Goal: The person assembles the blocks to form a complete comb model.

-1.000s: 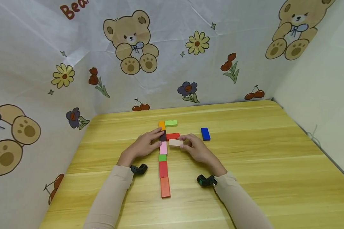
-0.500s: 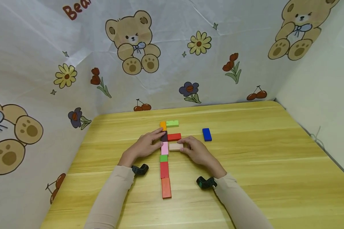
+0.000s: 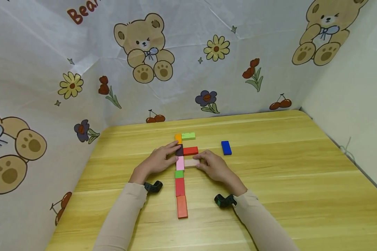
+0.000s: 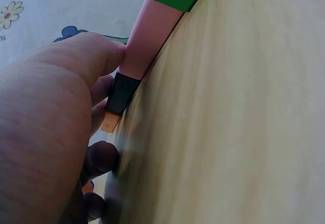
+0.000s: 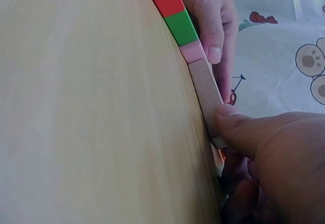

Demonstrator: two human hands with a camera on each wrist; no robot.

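A column of coloured blocks lies end to end on the table, running from an orange block (image 3: pixel 178 138) through a black block (image 3: pixel 179 150), a pink block (image 3: pixel 180 163) and a green block (image 3: pixel 179 174) to two red ones. My left hand (image 3: pixel 158 160) rests along its left side, fingertips on the upper blocks and thumb touching the pink block (image 4: pixel 147 38). With thumb and fingers, my right hand (image 3: pixel 215 166) pinches the right end of a plain wooden block (image 3: pixel 191 163). That block lies flat, its left end against the pink block. Part of it is hidden by my fingers.
Just beyond the wooden block, a red block (image 3: pixel 191 151) juts right from the black one. A light green block (image 3: pixel 188 136) sits beside the orange block. Apart on the right lies a blue block (image 3: pixel 226 147). A bear-print cloth (image 3: pixel 182 69) hangs behind the table (image 3: pixel 286 181).
My right hand has lowered the wooden block to the table and shifted it left against the pink block. The left hand has stayed in place at the column.
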